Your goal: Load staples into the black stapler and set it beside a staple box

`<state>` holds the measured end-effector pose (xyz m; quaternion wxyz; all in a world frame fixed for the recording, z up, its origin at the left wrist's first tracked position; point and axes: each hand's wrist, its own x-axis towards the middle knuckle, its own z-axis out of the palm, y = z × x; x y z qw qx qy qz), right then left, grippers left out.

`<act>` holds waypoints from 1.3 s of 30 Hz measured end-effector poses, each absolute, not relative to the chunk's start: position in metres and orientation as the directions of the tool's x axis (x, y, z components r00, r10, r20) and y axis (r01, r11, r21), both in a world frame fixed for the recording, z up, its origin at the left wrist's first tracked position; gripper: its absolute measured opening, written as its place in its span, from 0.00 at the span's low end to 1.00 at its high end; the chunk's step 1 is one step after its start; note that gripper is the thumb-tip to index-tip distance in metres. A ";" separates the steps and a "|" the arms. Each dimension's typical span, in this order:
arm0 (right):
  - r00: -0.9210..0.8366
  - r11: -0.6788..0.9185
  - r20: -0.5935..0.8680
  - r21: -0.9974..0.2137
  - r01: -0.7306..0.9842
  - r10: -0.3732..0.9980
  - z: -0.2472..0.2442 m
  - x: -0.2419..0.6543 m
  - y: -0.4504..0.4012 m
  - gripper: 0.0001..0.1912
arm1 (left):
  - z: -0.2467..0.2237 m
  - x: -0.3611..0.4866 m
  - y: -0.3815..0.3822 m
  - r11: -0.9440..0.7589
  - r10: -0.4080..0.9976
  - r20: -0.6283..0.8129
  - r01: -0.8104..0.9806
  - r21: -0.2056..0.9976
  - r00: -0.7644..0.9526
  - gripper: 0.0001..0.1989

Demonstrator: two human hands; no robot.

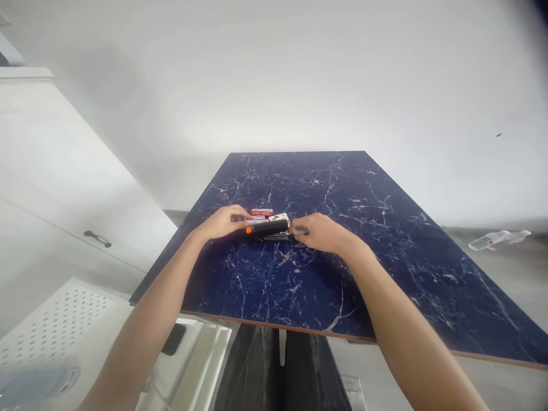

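Note:
On the dark blue marbled table lies a small cluster of items between my two hands. A black object with an orange end is at the front of it, beside a stapler-like black piece. Behind them are a small red and white box and a white packet with printing. My left hand pinches at the cluster's left side, by the orange end. My right hand has its fingers closed at the right end, around a small grey and black item.
A white cabinet with a dark handle stands on the left. Below it is a white perforated surface near a clear bluish bottle. Clear plastic bottles lie on the floor at the right. A pale wall rises behind the table.

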<state>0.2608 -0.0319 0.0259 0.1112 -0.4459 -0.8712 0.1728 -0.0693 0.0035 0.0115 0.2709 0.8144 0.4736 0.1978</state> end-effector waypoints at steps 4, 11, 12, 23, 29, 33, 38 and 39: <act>-0.515 0.469 0.091 -0.567 0.677 0.852 0.028 0.272 -0.028 0.07 | 0.019 -0.070 -0.001 -0.289 0.898 -0.032 0.645 0.708 0.439 0.22; -0.328 0.256 0.082 -0.806 0.534 0.941 0.028 0.279 -0.021 0.17 | 0.017 -0.063 -0.001 -0.164 0.959 0.084 0.288 0.943 0.269 0.18; -0.301 0.241 0.089 -0.823 0.514 0.949 0.028 0.276 -0.022 0.16 | 0.018 -0.061 -0.002 -0.127 0.965 0.072 0.210 0.969 0.251 0.16; 0.007 0.198 0.205 -0.955 0.222 0.979 0.009 0.242 -0.018 0.23 | 0.021 -0.047 -0.009 0.014 0.949 0.002 -0.051 0.999 0.316 0.21; -0.002 0.201 0.205 -0.958 0.205 0.979 0.010 0.234 -0.025 0.23 | 0.019 -0.042 -0.009 0.002 0.953 0.009 -0.035 0.999 0.303 0.20; 0.001 0.217 0.222 -0.951 0.221 0.975 0.013 0.231 -0.028 0.24 | 0.012 -0.038 -0.007 -0.062 0.980 0.058 0.016 0.998 0.190 0.22; 0.025 0.265 0.280 -0.930 0.255 0.960 0.017 0.225 -0.034 0.22 | 0.012 -0.027 -0.012 -0.109 0.983 0.102 0.041 0.993 0.153 0.21; 0.038 0.282 0.303 -0.920 0.272 0.952 0.018 0.224 -0.035 0.21 | 0.013 -0.025 -0.014 -0.116 0.983 0.110 0.029 0.993 0.148 0.20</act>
